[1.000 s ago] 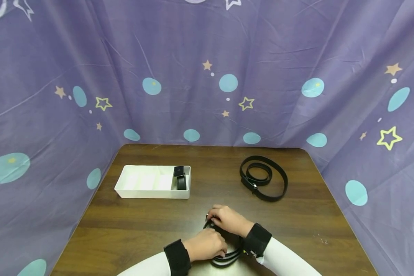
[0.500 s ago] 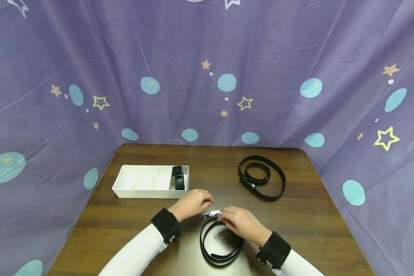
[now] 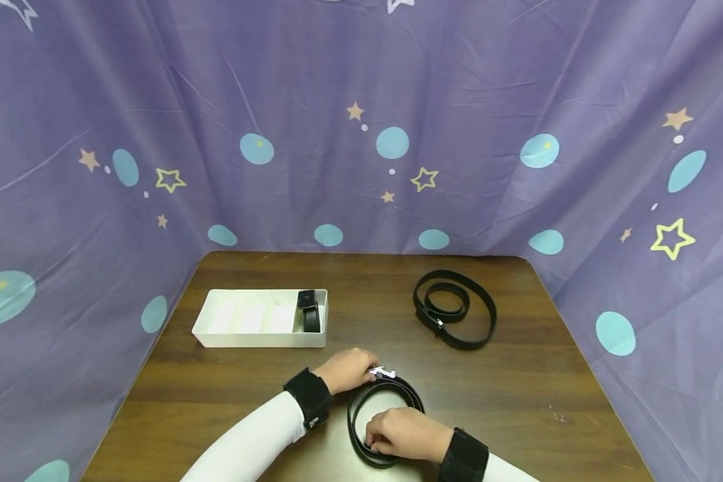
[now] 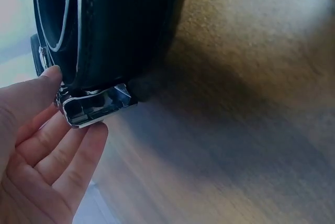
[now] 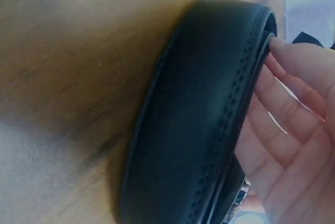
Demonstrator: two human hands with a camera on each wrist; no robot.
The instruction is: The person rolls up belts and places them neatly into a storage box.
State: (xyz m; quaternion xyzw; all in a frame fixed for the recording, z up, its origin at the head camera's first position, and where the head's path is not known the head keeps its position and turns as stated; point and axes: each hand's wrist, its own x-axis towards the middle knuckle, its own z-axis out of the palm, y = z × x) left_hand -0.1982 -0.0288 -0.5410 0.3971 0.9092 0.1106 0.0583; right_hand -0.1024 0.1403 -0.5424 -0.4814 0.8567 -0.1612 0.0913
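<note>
A black leather belt [image 3: 414, 396] lies coiled near the front of the table, its stitched edge showing in both wrist views. My left hand [image 3: 348, 370] is at the far side of the coil, where thumb and fingers pinch the shiny metal buckle [image 4: 97, 106]. On the near side, my right hand [image 3: 406, 433] grips the coiled strap [image 5: 193, 109] with curled fingers and hides part of it in the head view. Thumb and fingers lie along the strap's upper edge in the right wrist view.
A white divided tray [image 3: 247, 340] stands at the back left. Its right compartment holds a black strap with a square plate [image 3: 306, 299], resembling a watch. Another black belt [image 3: 492, 314] lies loosely coiled at the back right. A purple patterned curtain [image 3: 313, 87] surrounds the table.
Both hands were together over the coil, then spread apart and uncovered it. My left hand has come to the buckle, while my right hand has moved from the buckle down to the near side.
</note>
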